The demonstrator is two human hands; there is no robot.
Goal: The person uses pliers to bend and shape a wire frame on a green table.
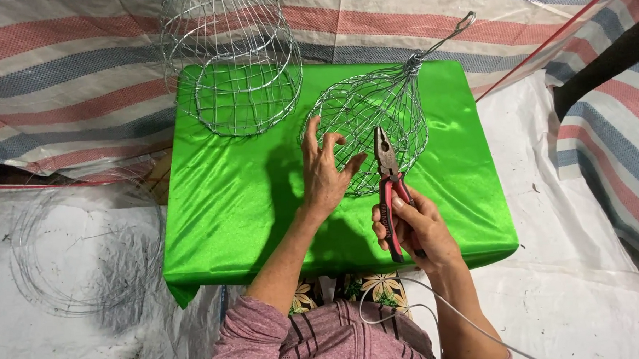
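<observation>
- Head view: the left hand [324,174] rests with fingers spread and slightly curled on the near side of a teardrop-shaped wire basket [374,124]; its fingertips touch the mesh, and it grips nothing.
- The right hand [417,229], just beside the left and nearer the person, is closed around the red handles of a pair of pliers [388,184].
- The pliers point away from the right hand, and their metal nose lies over the basket's mesh, just right of the left hand's fingers; whether the nose pinches a wire, I cannot tell.
- The basket lies on its side on a table [228,204] draped in shiny green cloth, its twisted neck and hook handle pointing away from both hands, up and to the right.
- Beyond the left hand, well apart, stands a second, taller wire cage [230,62] at the table's far edge.
- Far to the left of the left hand, loose wire hoops [81,258] lie on the white floor sheet.
</observation>
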